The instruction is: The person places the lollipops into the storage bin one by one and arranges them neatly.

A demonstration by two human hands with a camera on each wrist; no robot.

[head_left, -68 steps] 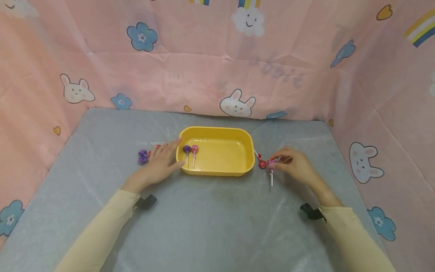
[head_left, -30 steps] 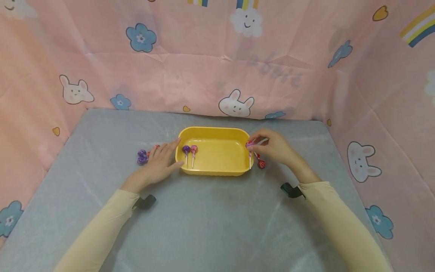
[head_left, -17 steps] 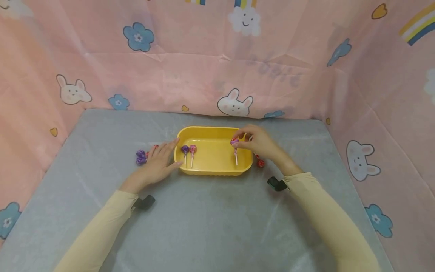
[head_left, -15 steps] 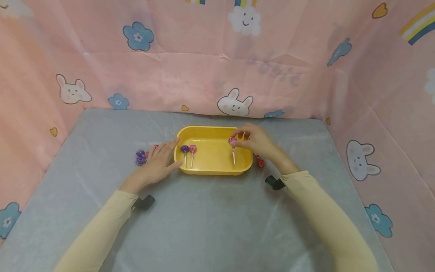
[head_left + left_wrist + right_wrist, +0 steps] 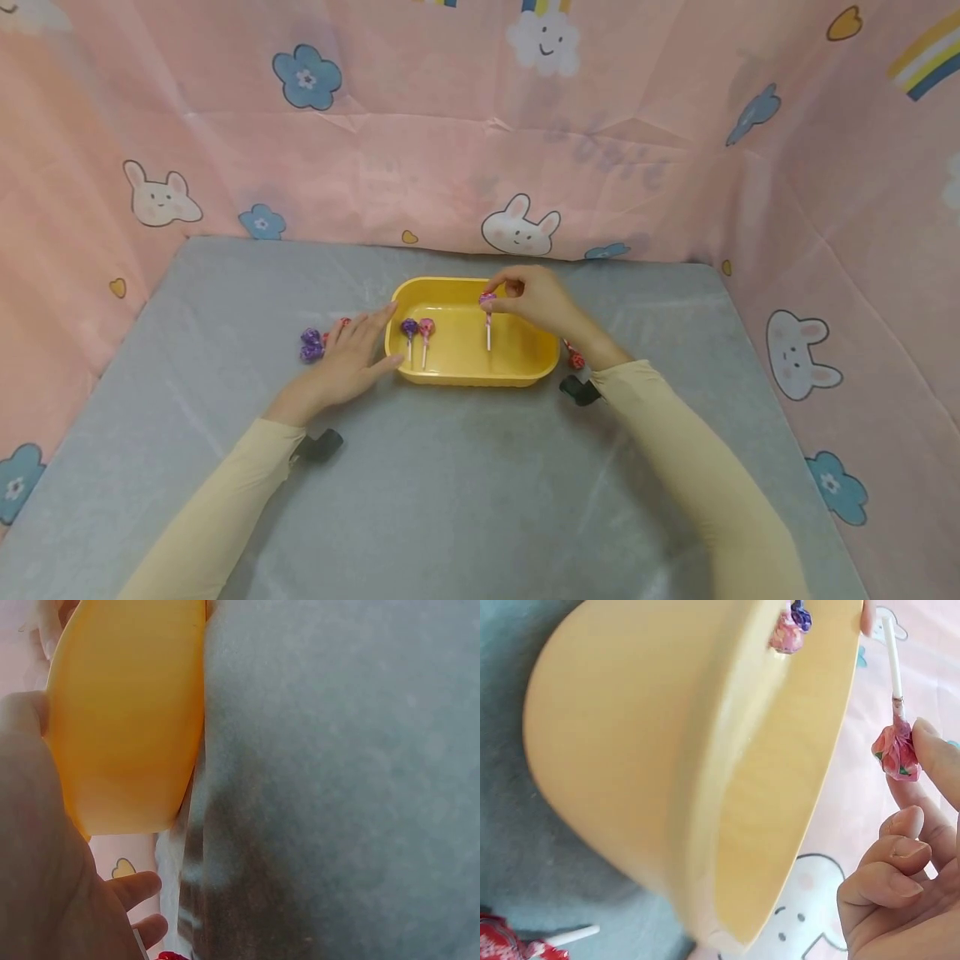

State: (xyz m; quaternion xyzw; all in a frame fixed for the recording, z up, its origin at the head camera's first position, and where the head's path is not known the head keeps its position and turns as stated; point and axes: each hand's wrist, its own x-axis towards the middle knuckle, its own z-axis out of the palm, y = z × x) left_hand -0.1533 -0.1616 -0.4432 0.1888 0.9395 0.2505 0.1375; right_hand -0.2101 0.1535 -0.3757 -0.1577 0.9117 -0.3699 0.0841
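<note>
Between thumb and index finger, my right hand pinches a pink-wrapped lollipop by its candy head, over the inside of the yellow basin. Its white stick points down in the head view. My left hand rests at the basin's left end, thumb touching the rim in the left wrist view, fingers loosely spread. Inside the basin, toward the left, a purple lollipop and a pink lollipop lie side by side, sticks toward me.
Purple lollipops and a partly hidden red one lie left of the basin, beside my left hand. Right of it lies a red lollipop on the grey cloth-covered table. A pink printed curtain stands behind.
My right hand has lifted the pink lollipop from the table right of the basin and carried it left, over the rim and above the basin's middle. The left hand has stayed put.
</note>
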